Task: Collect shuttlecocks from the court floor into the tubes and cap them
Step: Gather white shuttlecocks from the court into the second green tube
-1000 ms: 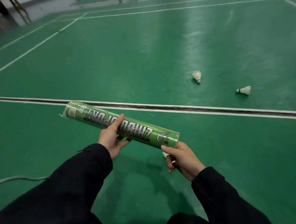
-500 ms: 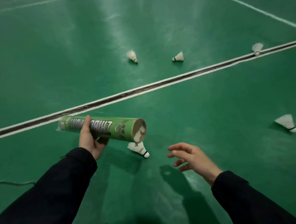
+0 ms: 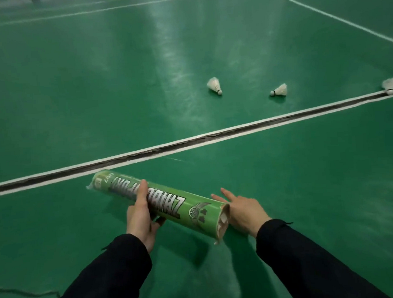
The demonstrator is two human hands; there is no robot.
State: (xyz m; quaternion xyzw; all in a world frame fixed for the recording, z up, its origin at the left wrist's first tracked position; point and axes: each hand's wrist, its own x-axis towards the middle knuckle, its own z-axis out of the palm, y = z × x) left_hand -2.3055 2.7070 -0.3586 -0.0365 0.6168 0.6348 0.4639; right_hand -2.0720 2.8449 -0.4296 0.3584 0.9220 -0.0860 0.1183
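The left hand (image 3: 141, 218) holds a green tube (image 3: 162, 205) near its middle, with the thumb lying over the top and the fingers curled under it. The tube is in the air above the green floor (image 3: 95, 97), almost level, and it goes from upper left to lower right. Its far end, at the upper left, has a clear wrap around it. Its near end, at the lower right, has no cap, and something white shows inside the mouth, probably feathers. The right hand (image 3: 243, 209) is just beside this open end, behind it as the camera sees. Its fingers are straight and a little spread, and they point to the upper left along the tube wall; I cannot tell if they touch the tube. This hand holds nothing. Both arms wear black sleeves (image 3: 313, 261). A dark line (image 3: 213, 137) with white edges crosses the floor behind the tube. Beyond the line three shuttlecocks lie on the floor, well apart from the hands: the left one (image 3: 214, 85) with its cork toward the camera, the middle one (image 3: 279, 90) with its cork to the left, and the right one (image 3: 389, 85) touching the line at the right edge of the view. A thin grey cable (image 3: 27, 292) lies on the floor at the lower left.
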